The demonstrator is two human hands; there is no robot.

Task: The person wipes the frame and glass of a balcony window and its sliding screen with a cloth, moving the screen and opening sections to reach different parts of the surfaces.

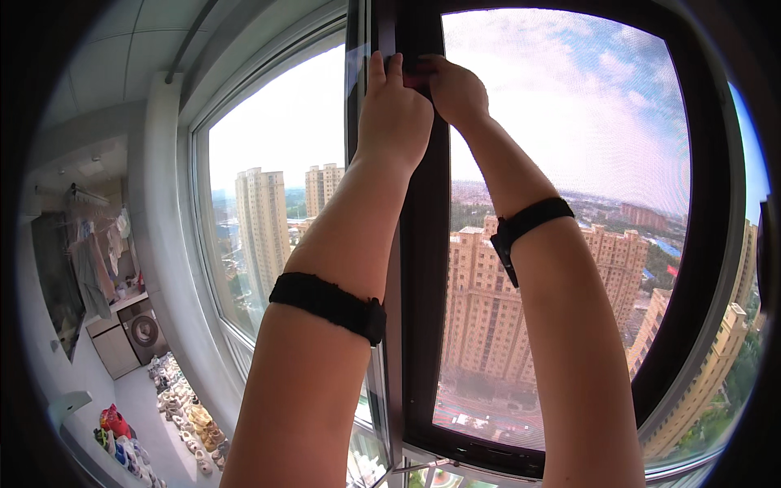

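Note:
Both my arms reach up to the dark frame (421,256) of a window sash with an insect screen (567,140). My left hand (396,113) is at the upper left part of this frame, two fingers stretched upward and the others hidden behind the hand. Close beside it, my right hand (460,91) bends its fingers over a small dark red item (417,80). Shadow and the hands hide most of that item, so its kind is unclear. Whether my left hand also grips it cannot be seen.
A glass pane (274,201) stands left of the sash. A metal stay (427,465) shows at the sash's bottom. Shoes (189,409) line the floor at lower left, with a washing machine (144,331) and hanging clothes (97,256) beyond. Tall buildings (488,305) stand outside.

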